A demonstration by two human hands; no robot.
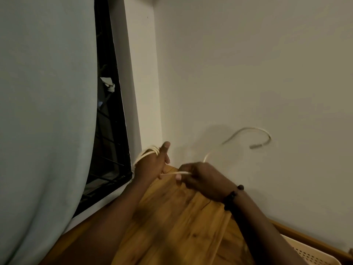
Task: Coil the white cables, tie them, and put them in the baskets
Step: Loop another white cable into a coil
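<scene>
A: Basket sits nearest, lower right corner, perforated wall. I see no cable in it.

B: Hands?

A: My right hand pinches a taut run of white cable above the wooden desk. My left hand has several turns looped around it, thumb up, fingers clamped on the coil.

B: Handling?

A: I judge it light, limp and springy; the free tail with its plug arcs in the air toward the wall. Best held close to the coil, under tension, or the loops may slip off.

B: Room?

A: Pale curtain to the left, dark barred window beside it.
</scene>
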